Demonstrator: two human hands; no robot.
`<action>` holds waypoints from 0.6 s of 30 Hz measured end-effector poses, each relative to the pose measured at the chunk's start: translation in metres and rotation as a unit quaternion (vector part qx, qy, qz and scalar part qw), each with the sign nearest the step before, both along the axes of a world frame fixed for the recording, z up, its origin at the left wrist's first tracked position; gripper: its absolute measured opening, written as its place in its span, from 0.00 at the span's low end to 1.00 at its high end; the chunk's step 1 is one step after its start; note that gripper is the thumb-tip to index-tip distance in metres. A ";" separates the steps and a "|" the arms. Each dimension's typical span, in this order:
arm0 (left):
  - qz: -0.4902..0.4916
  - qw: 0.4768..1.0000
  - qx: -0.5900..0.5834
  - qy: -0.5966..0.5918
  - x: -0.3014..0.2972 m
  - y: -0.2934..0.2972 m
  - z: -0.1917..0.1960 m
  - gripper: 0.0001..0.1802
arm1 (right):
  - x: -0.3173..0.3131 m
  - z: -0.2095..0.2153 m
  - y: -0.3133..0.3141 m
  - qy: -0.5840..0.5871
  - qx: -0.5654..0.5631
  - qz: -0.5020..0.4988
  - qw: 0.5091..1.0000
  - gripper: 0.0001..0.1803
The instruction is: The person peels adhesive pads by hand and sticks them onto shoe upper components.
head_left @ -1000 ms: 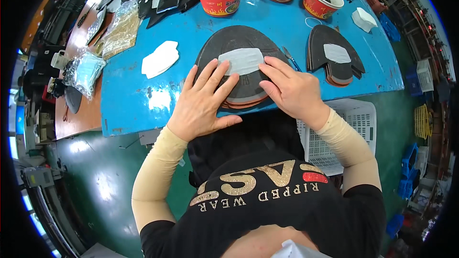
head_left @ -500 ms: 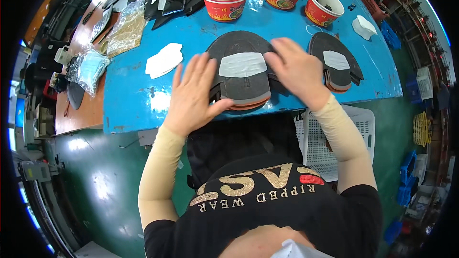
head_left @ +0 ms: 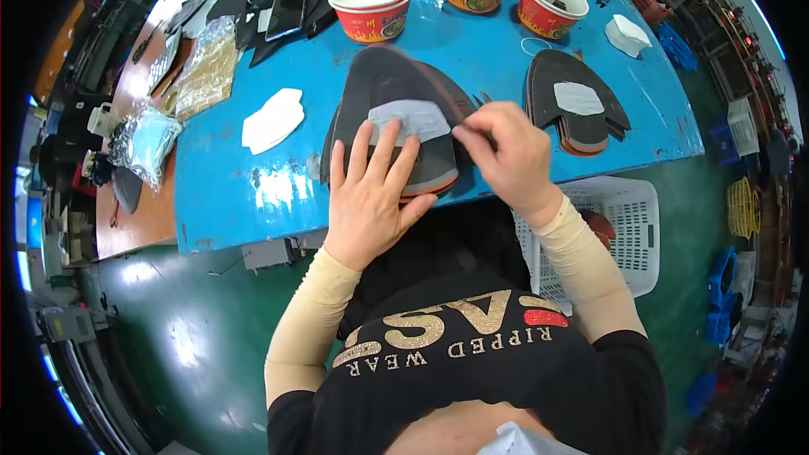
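A stack of dark grey, arch-shaped cut panels (head_left: 371, 84) lies in front of me at the table's near edge. The uppermost panel carries a white rectangular patch (head_left: 425, 120), and reddish-brown edges show beneath it. My left hand (head_left: 371, 190) rests flat on the panel, fingers spread, fingertips over the patch's left part. At the panel's right edge, next to the patch, the thumb and fingers of my right hand (head_left: 510, 152) are pinched together. A second stack of similar panels (head_left: 573, 76) with a white patch lies to the right. White cut pieces (head_left: 274, 122) lie at left.
Red paper tubs (head_left: 371, 25) line the far side, one holding white paste. Behind left are a phone (head_left: 287, 10) and black pieces. A white wad (head_left: 628, 35) lies at right. Below the table edge stands a white plastic basket (head_left: 636, 232). A brown table (head_left: 126, 227) adjoins at left.
My left hand has moved right onto the panel and patch. My right hand has come down from the top right side and closed at the panel's edge. The top panel has turned and shifted.
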State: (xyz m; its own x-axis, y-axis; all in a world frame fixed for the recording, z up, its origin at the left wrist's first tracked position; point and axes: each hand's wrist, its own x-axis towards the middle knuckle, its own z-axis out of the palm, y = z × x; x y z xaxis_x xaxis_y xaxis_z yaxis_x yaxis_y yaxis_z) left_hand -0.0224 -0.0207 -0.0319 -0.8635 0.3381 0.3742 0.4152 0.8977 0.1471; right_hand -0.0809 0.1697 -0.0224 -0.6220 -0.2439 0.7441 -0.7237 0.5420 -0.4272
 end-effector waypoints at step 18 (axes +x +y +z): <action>0.170 0.976 0.060 0.123 0.039 -0.075 -0.023 0.20 | -0.081 0.004 0.227 -0.480 -0.179 -0.185 0.839 0.13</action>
State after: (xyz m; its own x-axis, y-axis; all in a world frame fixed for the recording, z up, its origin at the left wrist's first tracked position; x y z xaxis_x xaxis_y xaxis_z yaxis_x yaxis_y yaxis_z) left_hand 0.0168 -0.0957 -0.0547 -0.7967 -0.0107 0.6042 0.1328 0.9723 0.1922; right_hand -0.1619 0.3962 -0.0181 -0.9602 0.2306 -0.1579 0.2359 0.3659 -0.9003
